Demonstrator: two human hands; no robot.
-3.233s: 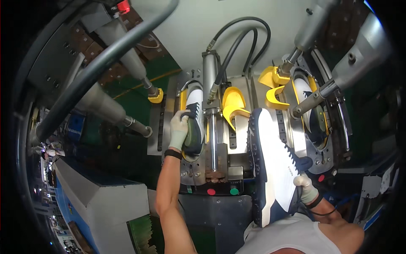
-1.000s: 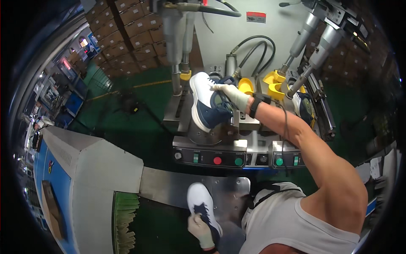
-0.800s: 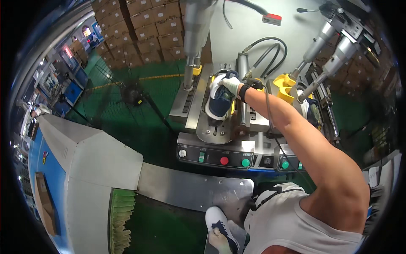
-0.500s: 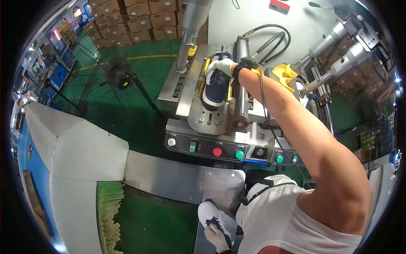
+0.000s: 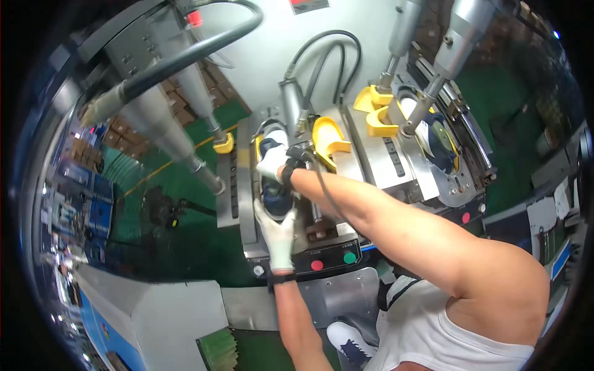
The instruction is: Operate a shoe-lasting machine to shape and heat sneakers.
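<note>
A navy shoe (image 5: 278, 201) with a white part at its far end sits in the left bay of a metal press. My left hand (image 5: 275, 232), in a white glove, cups its near end with thumb and fingers on either side. Gripping the middle of the same shoe from above is my gloved right hand (image 5: 271, 166), which hides part of the upper; its fingers are blurred. A white shoe with navy laces (image 5: 349, 341) is low in the picture, apart from both hands.
Yellow pads (image 5: 328, 139) stand right of the bay, below press rods (image 5: 427, 102). Another navy shoe (image 5: 436, 145) occupies the right bay. A control panel with a green button (image 5: 349, 258) runs along the front. A thick black hose (image 5: 198, 52) arches overhead at left.
My left hand has left the white shoe and come up to the navy shoe's near end. My right hand stays on the navy shoe. The view has swung right, bringing in the right bay.
</note>
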